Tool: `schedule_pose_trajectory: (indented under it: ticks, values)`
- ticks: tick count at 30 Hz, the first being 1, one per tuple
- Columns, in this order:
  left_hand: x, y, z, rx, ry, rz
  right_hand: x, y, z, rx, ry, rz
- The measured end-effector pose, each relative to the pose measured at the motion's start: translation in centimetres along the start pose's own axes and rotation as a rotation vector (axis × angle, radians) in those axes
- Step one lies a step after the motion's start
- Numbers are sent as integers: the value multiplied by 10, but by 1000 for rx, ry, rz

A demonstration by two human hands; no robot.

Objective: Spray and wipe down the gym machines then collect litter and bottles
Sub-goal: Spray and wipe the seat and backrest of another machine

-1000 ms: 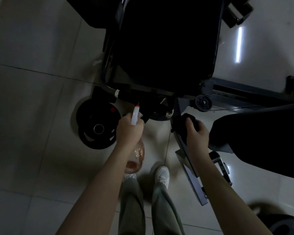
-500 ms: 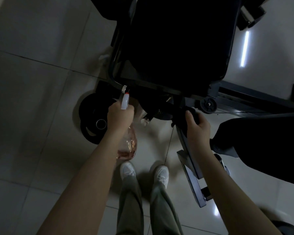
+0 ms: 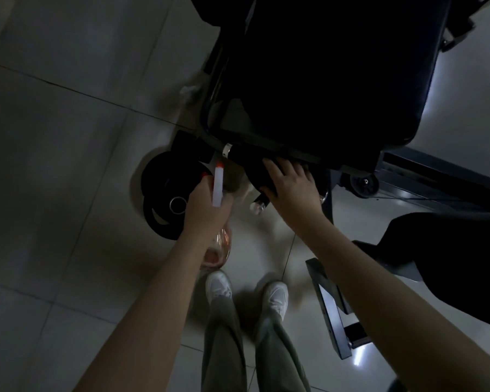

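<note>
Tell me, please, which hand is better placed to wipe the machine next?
Right: the right hand lies flat on the dark cloth against the machine, while the left hand grips the spray bottle.

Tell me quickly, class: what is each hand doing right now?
Left hand: closed around the spray bottle.
Right hand: open, pressing flat on a dark cloth against the machine.

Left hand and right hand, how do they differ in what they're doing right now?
The left hand is curled round the spray bottle, while the right hand lies with fingers straight on a dark cloth. The left hand holds its bottle off the floor; the right hand presses against the machine at its lower edge. Both are bare and reach forward.
</note>
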State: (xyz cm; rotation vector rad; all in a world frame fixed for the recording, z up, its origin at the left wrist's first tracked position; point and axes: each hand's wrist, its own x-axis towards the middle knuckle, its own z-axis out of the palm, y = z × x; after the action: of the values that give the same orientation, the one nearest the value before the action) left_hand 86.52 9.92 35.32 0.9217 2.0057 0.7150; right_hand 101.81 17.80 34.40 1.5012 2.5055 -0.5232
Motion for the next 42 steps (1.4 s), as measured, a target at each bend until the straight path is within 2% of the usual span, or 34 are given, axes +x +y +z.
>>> schedule_pose_trajectory:
  ticks: [4,6,8,12,14,18,23,26,30,35,39,42]
  values:
    - [-1,-7,-2,-36,-22,-9,18,-14,1,-51,33,-9]
    - [-2,-10,-2,-37,-31,-10,39,-31,0,5,109,-42]
    - [-2,-15,-2,-16,-40,15,59,-49,1,55,102,-68]
    - [-2,-20,-5,1,-44,-16,67,-68,15,-161,16,-121]
    - [-3,-21,-8,6,-46,12,59,-58,16,-187,10,-155]
    - [-1,-21,-10,-19,-44,3,35,-28,16,-226,171,-223]
    - [-2,-23,-10,-30,-29,23,63,-50,9,-338,3,-43]
    - [-3,-22,-10,-7,-39,7,77,-62,8,-378,-61,-41]
    - [-11,-20,-9,-30,-57,25,63,-43,-4,-201,-75,-30]
    - [-14,-22,-6,-44,-61,13,34,-28,5,-363,-7,-17]
    - [-18,-20,-5,-25,-84,27,66,-32,1,-218,-97,-18]
    - [-21,-19,-5,-50,-81,30,61,-18,-10,1,-109,49]
